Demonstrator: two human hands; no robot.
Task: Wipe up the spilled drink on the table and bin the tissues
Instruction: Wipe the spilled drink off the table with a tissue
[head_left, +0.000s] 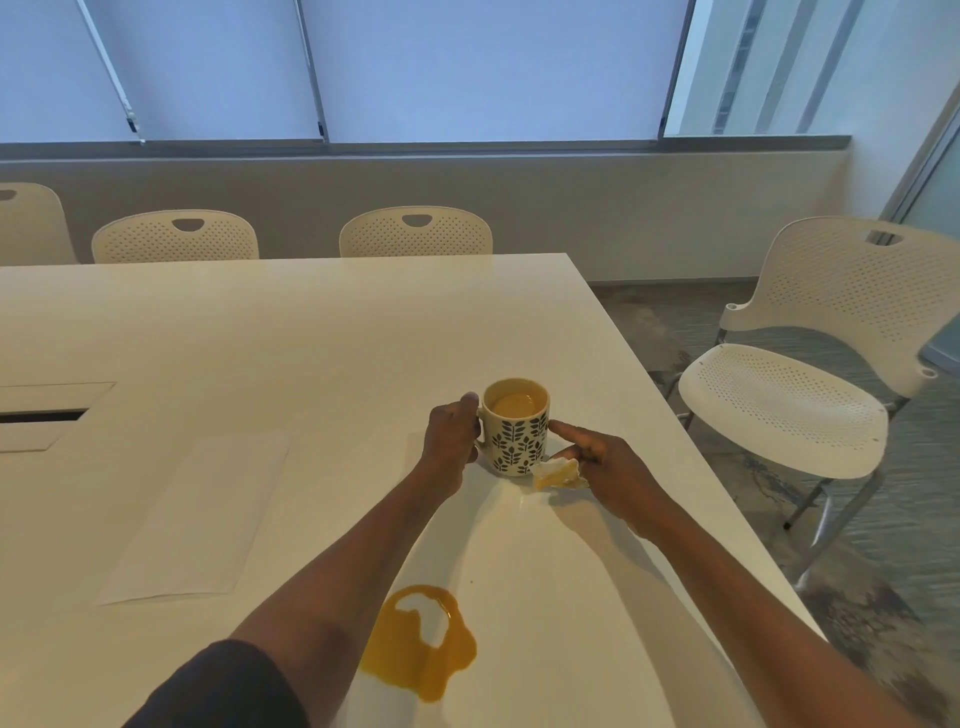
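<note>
Orange-stained tissue (558, 474) clutched in right hand (613, 467), left hand (451, 431) gripping mug (516, 427) handle

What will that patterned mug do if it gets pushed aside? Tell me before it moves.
The patterned mug looks like ceramic, so probably stiff and breakable if knocked off the table. It holds orange-brown drink near the rim, so a quick shove would likely slosh more out. The left hand grips its handle, which should steady it.

My left hand (451, 436): arm stretched forward, fingers curled round the handle of the cream leaf-patterned ceramic mug (517, 427). My right hand (602, 467): forefinger extended toward the mug's right side, remaining fingers pinching an orange-stained crumpled white tissue (558, 474).
</note>
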